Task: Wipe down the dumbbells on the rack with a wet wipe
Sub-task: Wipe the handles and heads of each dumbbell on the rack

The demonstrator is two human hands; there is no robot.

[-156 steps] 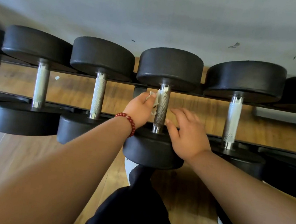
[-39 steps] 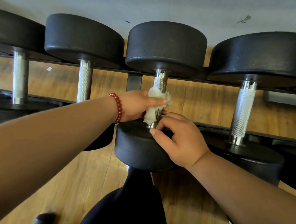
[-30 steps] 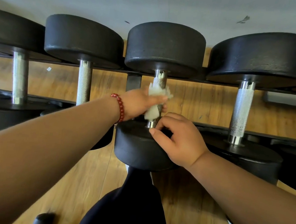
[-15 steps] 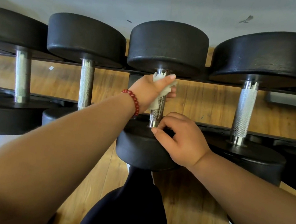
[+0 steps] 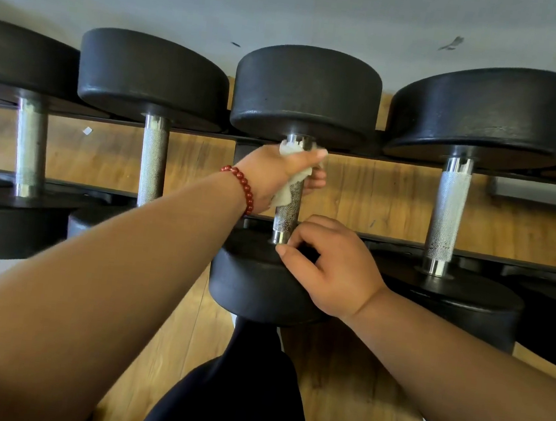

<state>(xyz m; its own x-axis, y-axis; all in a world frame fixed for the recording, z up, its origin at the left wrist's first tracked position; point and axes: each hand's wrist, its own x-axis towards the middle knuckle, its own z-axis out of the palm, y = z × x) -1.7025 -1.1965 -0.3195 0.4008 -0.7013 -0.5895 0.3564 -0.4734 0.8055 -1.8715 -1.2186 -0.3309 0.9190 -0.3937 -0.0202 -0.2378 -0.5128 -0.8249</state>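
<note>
Far-left dumbbell (image 5: 28,146): lies across the rack rail (image 5: 403,245), partly out of frame; its handle looks bare.
Second dumbbell (image 5: 153,159): just beside it, knurled handle, no hand on it.
Left hand (image 5: 280,173): red bead bracelet (image 5: 242,186) at the wrist; fingers (image 5: 316,180) wrapped round the upper handle with the wipe trapped under them.
Wet wipe (image 5: 287,192): crumpled and white, pressed to the handle just below the far head, a loose tail hanging under the palm.
Middle dumbbell (image 5: 306,93): the one being cleaned; lower handle bare, with dark specks near the collar.
Right hand (image 5: 335,274): fingers curled onto the near head by the collar, steadying it.
Right-hand dumbbell (image 5: 448,211): well clear of both hands.
Risk: the knurling could snag and shred the thin wipe. A hard stroke could roll the weight on the rail and pinch the right fingertips at the collar. The specked lower stretch could get missed.
Hidden: the back of the handle, most of the wipe under the palm, and how the rack cradles the heads. I cannot judge how wet the wipe is.
</note>
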